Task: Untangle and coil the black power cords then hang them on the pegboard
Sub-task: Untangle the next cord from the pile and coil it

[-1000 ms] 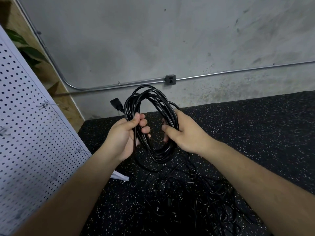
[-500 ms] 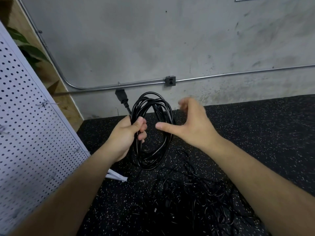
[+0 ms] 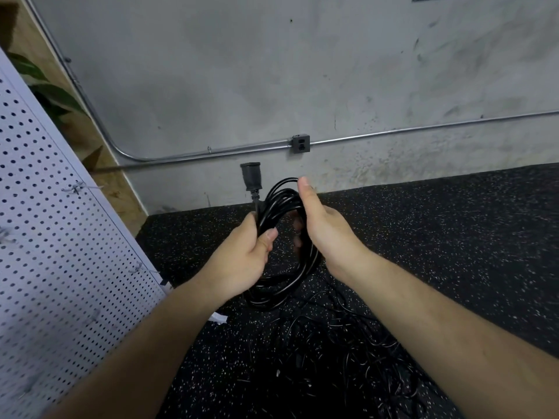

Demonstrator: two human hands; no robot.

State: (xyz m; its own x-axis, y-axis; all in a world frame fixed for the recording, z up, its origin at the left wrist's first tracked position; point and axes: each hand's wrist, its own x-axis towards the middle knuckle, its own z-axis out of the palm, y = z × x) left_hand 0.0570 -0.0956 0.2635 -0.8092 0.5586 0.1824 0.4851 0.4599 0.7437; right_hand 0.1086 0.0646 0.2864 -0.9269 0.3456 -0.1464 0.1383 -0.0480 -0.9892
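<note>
A coiled black power cord (image 3: 282,282) hangs in the air at the middle of the view. My left hand (image 3: 242,261) grips its left side, thumb over the strands. The cord's black socket end (image 3: 251,176) sticks up above that hand. My right hand (image 3: 323,231) is on the coil's right side, its fingers reaching through the loop and curled round the strands. More black cords lie tangled in a pile (image 3: 332,352) on the floor below. The white pegboard (image 3: 54,252) leans at the left, with small metal hooks (image 3: 77,187) on it.
The floor is a black speckled rubber mat (image 3: 453,237). A grey concrete wall behind carries a metal conduit (image 3: 423,128) and an outlet box (image 3: 301,144). A plant's leaves (image 3: 45,95) and a wooden panel show behind the pegboard. A white scrap (image 3: 219,318) lies by its foot.
My right hand let go of the coil, opened beside it, then came back through the loop and took hold of its right side. The socket end swung upright above my left hand.
</note>
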